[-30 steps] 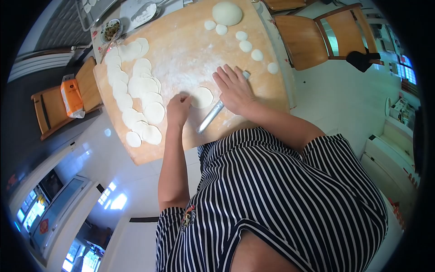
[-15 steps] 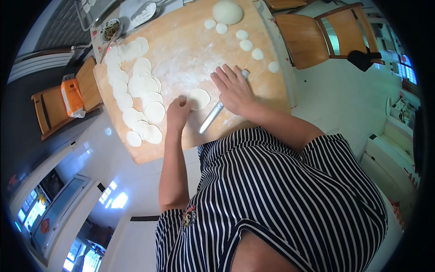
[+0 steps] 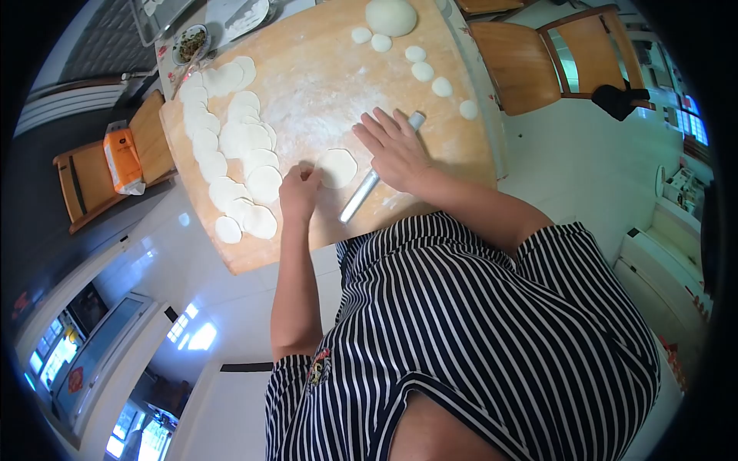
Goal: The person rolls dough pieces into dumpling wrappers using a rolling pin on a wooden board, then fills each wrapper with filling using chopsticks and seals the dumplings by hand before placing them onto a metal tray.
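A thin round dough wrapper (image 3: 337, 168) lies on the floured wooden board (image 3: 307, 65). My left hand (image 3: 300, 190) has its fingers pinched together at the wrapper's left edge. To the right, my right hand (image 3: 397, 154) lies palm down across a silver rolling pin (image 3: 360, 201), fingers stretched out straight and not wrapped round it. The pin slants beside the wrapper, apart from it. Left of my left hand, overlapping rolled wrappers (image 3: 264, 184) form two rows.
A big dough ball (image 3: 391, 17) and several small dough pieces (image 3: 422, 71) are along the board's far right. Beyond the far left corner stands a bowl of filling (image 3: 191, 44). Wooden chairs flank the table; the left one (image 3: 152, 138) holds an orange packet (image 3: 123, 161).
The view has shifted slightly. My right hand and the rolling pin have moved only a little, and my left fingers stay at the wrapper's edge.
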Available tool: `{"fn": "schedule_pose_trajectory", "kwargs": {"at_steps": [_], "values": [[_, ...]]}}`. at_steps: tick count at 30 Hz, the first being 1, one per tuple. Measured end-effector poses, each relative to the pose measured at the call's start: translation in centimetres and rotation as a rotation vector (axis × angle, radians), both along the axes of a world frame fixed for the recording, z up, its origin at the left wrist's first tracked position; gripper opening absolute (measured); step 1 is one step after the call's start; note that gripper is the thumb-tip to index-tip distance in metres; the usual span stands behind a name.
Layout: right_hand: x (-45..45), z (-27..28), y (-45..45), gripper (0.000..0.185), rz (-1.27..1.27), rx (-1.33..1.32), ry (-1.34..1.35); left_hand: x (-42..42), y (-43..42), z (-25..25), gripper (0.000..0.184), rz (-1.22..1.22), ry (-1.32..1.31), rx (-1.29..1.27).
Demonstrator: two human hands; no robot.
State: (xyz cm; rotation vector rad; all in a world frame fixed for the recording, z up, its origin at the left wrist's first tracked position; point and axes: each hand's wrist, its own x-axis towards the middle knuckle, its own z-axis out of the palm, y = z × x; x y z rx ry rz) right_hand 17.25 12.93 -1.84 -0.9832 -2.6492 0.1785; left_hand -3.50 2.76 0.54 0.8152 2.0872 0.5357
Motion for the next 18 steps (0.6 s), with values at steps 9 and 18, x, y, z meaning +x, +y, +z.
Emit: {"fn": "schedule_pose_trajectory", "kwargs": {"at_steps": [9,18], "values": [[-8.2,1.4,3.1,0.05,-0.101,-0.03,0.04,-0.8,1.4,-1.7,0.031,-0.274,0.33,0.053],[-2.7,1.0,0.2,0.056,0.05,-0.006,0.032,-0.9,-1.9,-1.0,0.034,-0.097,0.087,-0.044]]}}
